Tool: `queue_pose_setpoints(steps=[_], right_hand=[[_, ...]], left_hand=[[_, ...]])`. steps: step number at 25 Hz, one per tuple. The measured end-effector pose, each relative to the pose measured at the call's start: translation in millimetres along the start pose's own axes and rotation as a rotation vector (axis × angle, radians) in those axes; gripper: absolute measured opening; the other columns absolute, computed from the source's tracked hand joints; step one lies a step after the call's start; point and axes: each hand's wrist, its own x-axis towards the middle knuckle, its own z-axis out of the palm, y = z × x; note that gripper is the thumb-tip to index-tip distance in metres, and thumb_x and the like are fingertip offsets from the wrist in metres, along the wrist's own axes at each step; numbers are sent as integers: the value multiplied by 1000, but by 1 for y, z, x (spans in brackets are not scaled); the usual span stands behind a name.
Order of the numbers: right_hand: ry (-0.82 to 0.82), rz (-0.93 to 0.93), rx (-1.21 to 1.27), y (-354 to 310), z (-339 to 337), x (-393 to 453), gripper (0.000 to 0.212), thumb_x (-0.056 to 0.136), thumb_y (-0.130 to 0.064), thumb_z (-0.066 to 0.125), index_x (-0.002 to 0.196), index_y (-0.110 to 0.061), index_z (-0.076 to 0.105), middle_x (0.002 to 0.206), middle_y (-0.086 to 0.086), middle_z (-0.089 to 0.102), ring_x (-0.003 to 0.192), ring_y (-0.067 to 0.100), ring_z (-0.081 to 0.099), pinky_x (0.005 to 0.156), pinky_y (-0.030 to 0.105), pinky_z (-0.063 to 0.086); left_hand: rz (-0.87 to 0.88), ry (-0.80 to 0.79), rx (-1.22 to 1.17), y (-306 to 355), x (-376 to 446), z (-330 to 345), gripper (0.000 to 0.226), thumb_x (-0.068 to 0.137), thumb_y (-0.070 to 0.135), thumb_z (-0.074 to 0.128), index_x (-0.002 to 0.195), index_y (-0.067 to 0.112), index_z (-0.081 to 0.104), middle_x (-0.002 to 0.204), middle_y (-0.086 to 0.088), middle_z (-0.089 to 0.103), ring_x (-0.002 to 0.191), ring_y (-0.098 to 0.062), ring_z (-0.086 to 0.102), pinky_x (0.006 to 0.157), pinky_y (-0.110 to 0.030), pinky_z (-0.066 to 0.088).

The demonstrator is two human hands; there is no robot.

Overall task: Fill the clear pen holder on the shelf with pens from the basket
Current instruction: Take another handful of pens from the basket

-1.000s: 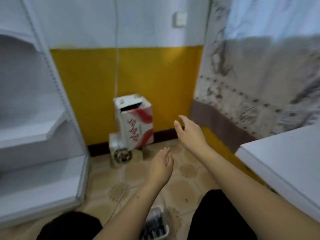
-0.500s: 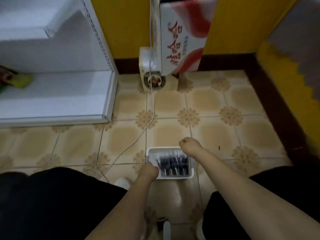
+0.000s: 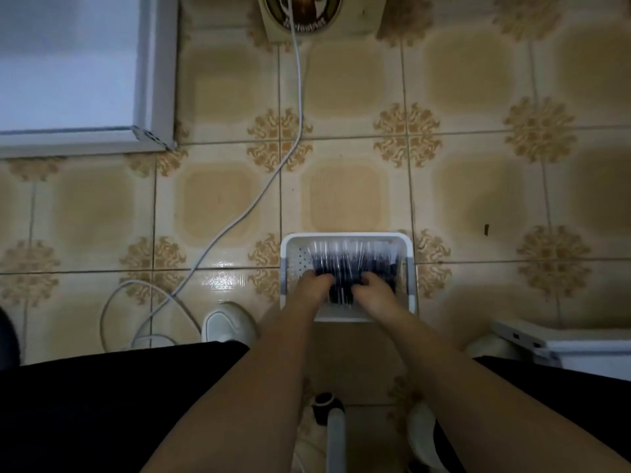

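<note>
A white plastic basket stands on the tiled floor in front of my knees, holding several dark pens laid side by side. My left hand and my right hand are both down inside the basket. Their fingers curl into the pile and grip a bunch of pens between them. The fingertips are hidden among the pens and blurred. The clear pen holder is out of view. Only the bottom corner of the white shelf shows, at the upper left.
A white cable runs from a carton at the top edge down past the basket's left side and loops near my white shoe. A white unit's corner sits at right. A stool post stands between my legs.
My view has tilted from the wall down to the floor. Both hands dropped from mid-air to the basket's rim, then into the pens.
</note>
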Motion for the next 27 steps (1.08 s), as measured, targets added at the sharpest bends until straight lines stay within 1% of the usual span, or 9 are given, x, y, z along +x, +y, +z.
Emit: queue_pose_setpoints(steps=[3, 6, 8, 11, 15, 19, 22, 25, 27], right_hand=[[-46, 51, 211, -1, 12, 13, 42, 105, -28, 38, 144, -13, 45, 134, 13, 56, 103, 26, 57, 92, 35, 47], [-139, 89, 422, -3, 19, 28, 39, 106, -36, 32, 113, -11, 61, 131, 23, 59, 118, 37, 58, 108, 51, 44], [-151, 99, 497, -3, 14, 31, 45, 107, -41, 31, 123, -10, 60, 130, 17, 60, 121, 33, 58, 110, 48, 43], [-180, 71, 504, -5, 8, 29, 62, 104, -54, 28, 141, -8, 51, 141, 13, 55, 127, 30, 55, 113, 47, 41], [-197, 57, 449, -7, 10, 27, 78, 99, -67, 23, 144, -7, 48, 147, 15, 50, 132, 30, 51, 115, 47, 37], [-194, 51, 494, -4, 6, 20, 76, 103, -59, 18, 144, -1, 46, 148, 18, 48, 136, 30, 46, 115, 40, 36], [-217, 34, 529, -2, 3, 14, 75, 104, -57, 17, 141, 1, 48, 144, 19, 52, 132, 31, 50, 112, 39, 40], [-192, 7, 396, -3, 4, 20, 72, 105, -56, 19, 130, -2, 60, 133, 17, 62, 121, 30, 60, 111, 43, 44], [-167, 1, 252, -1, 2, 25, 63, 106, -50, 28, 116, -1, 67, 121, 21, 68, 111, 32, 65, 106, 46, 48]], left_hand=[[11, -12, -70, -10, 9, 2, 25, 84, 17, 63, 108, 11, 59, 97, -6, 64, 89, -21, 60, 83, -35, 48], [29, -110, -48, -15, 22, 2, 68, 68, 31, 79, 126, 9, 51, 109, -5, 67, 97, -20, 65, 87, -36, 54], [43, -129, -28, -26, 40, 11, 103, 49, 43, 87, 137, 12, 43, 119, -4, 67, 106, -21, 66, 92, -42, 57], [102, -71, 3, -26, 38, 19, 120, 40, 47, 91, 141, 13, 37, 126, -3, 64, 113, -22, 64, 91, -41, 59], [190, -43, 5, -18, 25, 12, 97, 53, 34, 91, 137, 16, 45, 122, -1, 66, 113, -22, 64, 95, -43, 56], [142, -28, -34, -18, 20, 12, 86, 60, 27, 91, 130, 13, 43, 117, 3, 61, 110, -19, 60, 99, -43, 53], [171, -25, -52, -20, 27, 14, 84, 48, 36, 87, 124, 17, 58, 112, 2, 71, 104, -17, 67, 93, -43, 57], [175, -30, -40, -16, 22, 14, 54, 61, 20, 82, 113, 19, 69, 100, 0, 75, 95, -19, 71, 86, -39, 59], [153, -11, -66, -14, 18, 15, 47, 64, 15, 80, 110, 16, 71, 99, -3, 75, 92, -21, 70, 85, -40, 59]])
